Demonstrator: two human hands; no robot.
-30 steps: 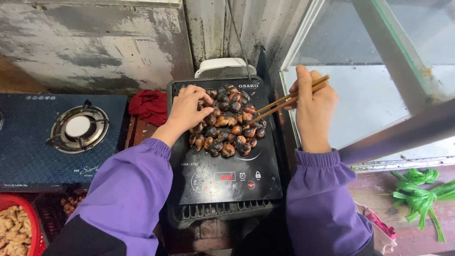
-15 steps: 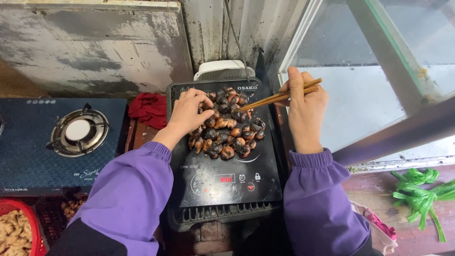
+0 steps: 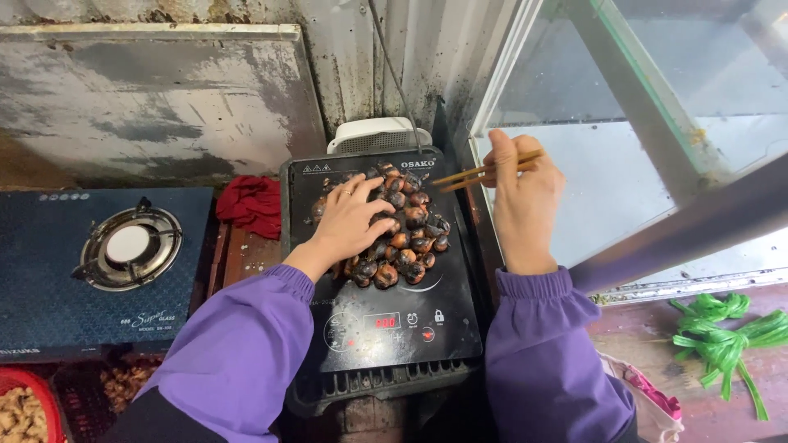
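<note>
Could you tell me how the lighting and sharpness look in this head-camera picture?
Head view: soft daylight through the window, no hard shadows or glare; left hand, roasted nuts and right hand with chopsticks are sharp; wide-angle bending shows at the edges.

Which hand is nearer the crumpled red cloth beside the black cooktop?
Left. The left hand rests on the dark roasted shells, just right of the red cloth; the right hand, holding wooden chopsticks, is beyond the cooktop's far edge.
</note>
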